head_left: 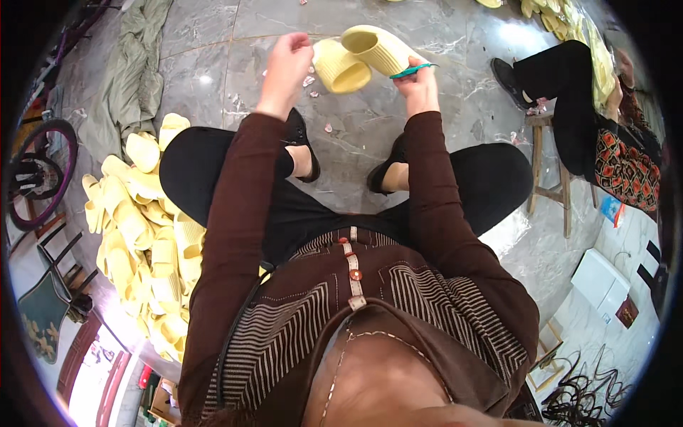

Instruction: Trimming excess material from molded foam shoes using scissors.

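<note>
Two pale yellow slide slippers with ribbed straps are out in front of me. My right hand [418, 89] grips one slipper [388, 55] by its near end. A slim green tool [414, 70], like small thread snips, lies across the same fingers. The other slipper [343, 71] overlaps the first on its left, with its opening tilted toward me. Just left of that slipper is my left hand [287, 67], its fingers curled together. Whatever those fingers pinch, if anything, cannot be made out.
A heap of yellow slippers [146, 235] lies by my left leg, near a grey-green cloth [131, 71]. At right, another person [569, 107] sits by a wooden stool [551, 167], handling a yellow bag [601, 71]. Small scraps [308, 81] dot the grey tiled floor [341, 142].
</note>
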Demonstrator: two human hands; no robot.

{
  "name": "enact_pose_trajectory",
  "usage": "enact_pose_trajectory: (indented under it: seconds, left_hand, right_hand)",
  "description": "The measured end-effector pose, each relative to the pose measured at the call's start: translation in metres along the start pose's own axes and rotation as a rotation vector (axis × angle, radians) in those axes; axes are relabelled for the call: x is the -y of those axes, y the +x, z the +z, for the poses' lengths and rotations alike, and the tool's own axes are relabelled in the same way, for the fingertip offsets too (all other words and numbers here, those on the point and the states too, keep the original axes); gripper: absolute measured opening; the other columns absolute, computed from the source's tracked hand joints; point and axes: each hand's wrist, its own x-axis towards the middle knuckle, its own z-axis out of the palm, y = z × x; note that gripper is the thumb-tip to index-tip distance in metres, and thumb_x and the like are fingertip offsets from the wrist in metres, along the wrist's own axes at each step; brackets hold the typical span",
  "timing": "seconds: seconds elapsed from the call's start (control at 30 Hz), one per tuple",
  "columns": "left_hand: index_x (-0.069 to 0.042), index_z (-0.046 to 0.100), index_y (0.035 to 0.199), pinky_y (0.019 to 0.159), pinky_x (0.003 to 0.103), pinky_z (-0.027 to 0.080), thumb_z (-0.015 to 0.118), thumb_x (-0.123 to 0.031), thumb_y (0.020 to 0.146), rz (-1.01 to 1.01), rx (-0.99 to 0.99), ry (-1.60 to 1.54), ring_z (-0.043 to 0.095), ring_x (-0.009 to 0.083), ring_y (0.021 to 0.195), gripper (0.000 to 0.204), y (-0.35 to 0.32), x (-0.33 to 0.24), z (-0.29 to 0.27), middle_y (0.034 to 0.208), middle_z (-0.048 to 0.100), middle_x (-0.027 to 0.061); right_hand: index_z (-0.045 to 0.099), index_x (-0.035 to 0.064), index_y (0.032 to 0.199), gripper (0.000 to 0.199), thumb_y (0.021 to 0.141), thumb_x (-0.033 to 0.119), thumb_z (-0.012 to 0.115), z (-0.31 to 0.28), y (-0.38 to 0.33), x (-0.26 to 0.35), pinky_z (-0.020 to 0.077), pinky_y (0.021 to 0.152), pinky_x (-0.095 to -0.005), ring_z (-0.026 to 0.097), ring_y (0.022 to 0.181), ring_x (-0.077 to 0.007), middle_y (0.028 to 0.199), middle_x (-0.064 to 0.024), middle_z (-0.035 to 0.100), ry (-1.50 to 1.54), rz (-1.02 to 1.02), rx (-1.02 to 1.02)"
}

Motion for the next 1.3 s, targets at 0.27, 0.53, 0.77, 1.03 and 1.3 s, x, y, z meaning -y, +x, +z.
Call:
enact_pose_trajectory:
  seconds: [0.27,0.53,0.77,1.03,1.3]
  left_hand:
    - [0.0,0.048,0.114,0.078,0.026,0.044,0.055,-0.012,0.078,-0.349,0.286,0.095,0.054,0.0185,0.095,0.038,-0.012,0.116,0.034,0.107,0.056,0.01]
    - [0.001,0.054,0.106,0.071,0.026,0.047,0.056,-0.015,0.08,-0.563,0.424,-0.539,0.059,0.0148,0.078,0.031,-0.057,0.157,0.057,0.091,0.062,0.0085]
    - [0.002,0.058,0.097,0.068,0.025,0.046,0.058,-0.013,0.078,-0.253,0.325,0.116,0.058,0.0135,0.075,0.024,-0.052,0.159,0.056,0.086,0.062,0.0075]
    - [0.0,0.062,0.09,0.068,0.029,0.047,0.06,-0.016,0.074,-0.156,0.34,0.379,0.061,0.0176,0.073,0.024,-0.054,0.187,0.058,0.079,0.064,0.0127]
    - [-0.001,0.063,0.086,0.067,0.029,0.047,0.061,-0.017,0.072,-0.205,0.323,0.361,0.062,0.0176,0.071,0.022,-0.063,0.188,0.064,0.076,0.064,0.0116]
  right_hand:
    - [0.052,0.004,0.105,0.026,0.08,0.01,0.047,-0.031,-0.055,-0.02,0.0447,0.08,-0.0481,0.057,0.092,-0.0277,0.103,-0.0128,0.058,0.244,0.431,0.061]
    - [0.05,0.0001,0.1,0.021,0.08,0.006,0.046,-0.082,-0.026,-0.047,0.046,0.076,-0.0501,0.057,0.085,-0.0298,0.098,-0.0143,0.057,0.297,0.44,-0.003]
    - [0.054,-0.0008,0.087,0.016,0.075,0.009,0.057,-0.107,-0.033,-0.048,0.0407,0.041,-0.032,0.053,0.057,-0.02,0.07,-0.0081,0.055,-0.563,-0.208,-0.222]
    - [0.059,-0.0018,0.09,0.026,0.068,0.011,0.062,-0.085,-0.066,-0.042,0.0393,0.05,-0.0268,0.048,0.054,-0.0126,0.062,-0.0023,0.052,-1.167,-0.325,0.305]
    - [0.063,0.0023,0.083,0.022,0.067,0.017,0.062,-0.116,-0.076,-0.052,0.0378,0.051,-0.0248,0.046,0.052,-0.0116,0.064,-0.0006,0.055,-1.766,-0.1,0.593]
